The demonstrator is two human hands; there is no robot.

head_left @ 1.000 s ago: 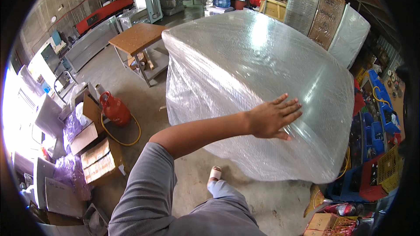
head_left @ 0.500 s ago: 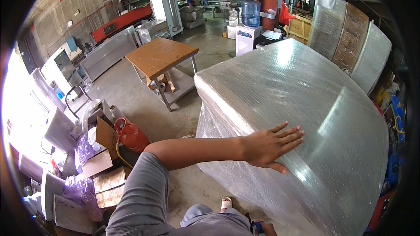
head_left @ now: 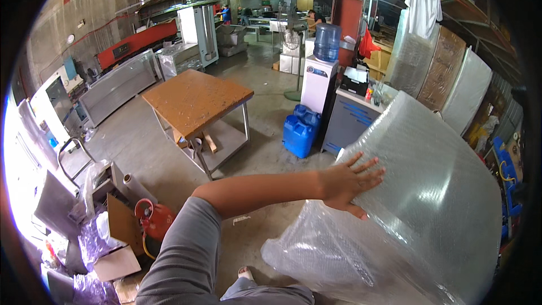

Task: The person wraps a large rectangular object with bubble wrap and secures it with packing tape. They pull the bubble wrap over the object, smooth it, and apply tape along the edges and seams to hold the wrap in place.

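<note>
My left arm reaches across from the lower left. The left hand lies with spread fingers against the near left edge of a large bulky object wrapped in clear bubble wrap. This wrapped object fills the right side and leans away to the right. What is inside the wrap cannot be made out. Loose folds of bubble wrap hang and bulge below my hand, close to the floor. My right hand is out of the picture.
A brown-topped work table stands ahead on the left. Blue jerrycans sit by a water dispenser and grey cabinet. A red gas cylinder and cardboard boxes crowd the left. Wrapped panels lean at the back right.
The wrapped object has tipped and shifted to the right, uncovering the blue jerrycans and cabinet. My left hand stays spread on its edge. My right hand, earlier at the lower edge, has left the view.
</note>
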